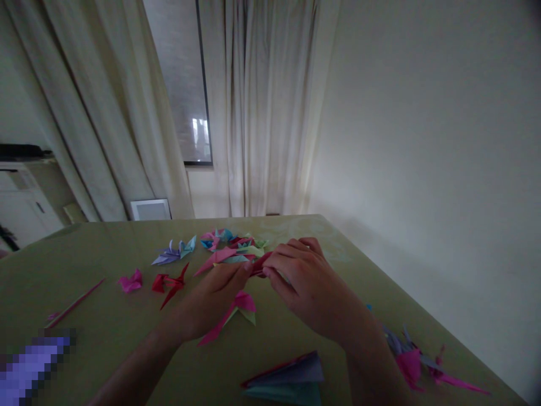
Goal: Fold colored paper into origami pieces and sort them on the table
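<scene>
My left hand and my right hand meet over the green table, fingers pinched together on a small red folded paper piece. A pink and green folded paper lies just under my left hand. Behind my hands lies a heap of folded paper figures in pink, blue, green and red.
A red paper crane, a pink folded piece and a purple and teal figure lie to the left. A pink stick lies far left. A dark folded sheet sits near me; more figures at right. Curtains and wall behind.
</scene>
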{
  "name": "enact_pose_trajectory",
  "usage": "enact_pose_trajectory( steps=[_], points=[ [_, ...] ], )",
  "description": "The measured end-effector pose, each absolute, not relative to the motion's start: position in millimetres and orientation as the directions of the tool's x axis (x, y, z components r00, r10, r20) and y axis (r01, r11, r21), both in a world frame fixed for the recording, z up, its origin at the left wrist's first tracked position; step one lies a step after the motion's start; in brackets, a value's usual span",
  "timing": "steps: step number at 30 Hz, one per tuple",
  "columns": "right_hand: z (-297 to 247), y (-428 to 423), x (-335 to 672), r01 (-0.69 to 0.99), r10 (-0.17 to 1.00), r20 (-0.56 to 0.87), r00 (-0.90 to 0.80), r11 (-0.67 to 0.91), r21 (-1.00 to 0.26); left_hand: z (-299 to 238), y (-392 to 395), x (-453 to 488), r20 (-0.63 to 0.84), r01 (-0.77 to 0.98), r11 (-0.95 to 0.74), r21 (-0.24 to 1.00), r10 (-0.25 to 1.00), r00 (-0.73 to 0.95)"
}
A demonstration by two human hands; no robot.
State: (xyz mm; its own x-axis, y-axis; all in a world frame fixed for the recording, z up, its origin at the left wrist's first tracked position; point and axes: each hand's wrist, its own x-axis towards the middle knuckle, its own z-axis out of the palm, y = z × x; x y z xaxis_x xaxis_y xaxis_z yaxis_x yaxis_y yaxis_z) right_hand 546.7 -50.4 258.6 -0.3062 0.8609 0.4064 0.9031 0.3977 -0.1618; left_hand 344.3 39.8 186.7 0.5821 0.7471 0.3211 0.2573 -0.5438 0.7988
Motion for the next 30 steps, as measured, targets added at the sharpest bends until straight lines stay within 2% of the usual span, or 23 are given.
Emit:
enact_pose_trajectory(
  steps=[5,9,12,14,16,19,27,30],
  points=[
    [258.7,-52.9,544.5,0.9,0.859,0.413,-0.301,0.4,-0.175,189.6,26.4,347.6,0.387,0.333,-0.657,0.676,0.702,0.598],
    [257.6,-51.0,547.7,0.934,0.871,0.391,-0.297,0.351,-0.073,197.5,24.4,347.5,0.372,0.398,-0.676,0.62,0.7,0.609],
    [258.9,-50.0,557.2,0.982,0.879,0.443,-0.178,0.187,0.025,194.0,29.4,350.8,0.284,0.459,-0.643,0.612,0.721,0.632],
    [260.5,-50.6,564.9,0.996,0.867,0.491,-0.09,0.081,0.039,182.1,30.3,356.6,0.159,0.503,-0.618,0.604,0.712,0.684],
    [261.9,-51.8,570.9,0.999,0.854,0.519,-0.05,0.047,0.019,163.4,26.0,364.8,-0.003,0.53,-0.628,0.57,0.643,0.766],
    [263.4,-54.0,572.8,0.996,0.851,0.521,-0.069,0.09,-0.015,134.2,12.1,377.4,-0.158,0.522,-0.708,0.477,0.514,0.843],
    [264.9,-59.7,566.4,0.977,0.829,0.534,-0.165,0.21,-0.024,112.2,-5.6,392.2,-0.199,0.459,-0.807,0.372,0.414,0.888],
    [265.3,-61.8,568.3,0.975,0.823,0.543,-0.169,0.219,-0.028,107.2,0.3,392.6,-0.192,0.465,-0.825,0.321,0.424,0.885]
  ],
)
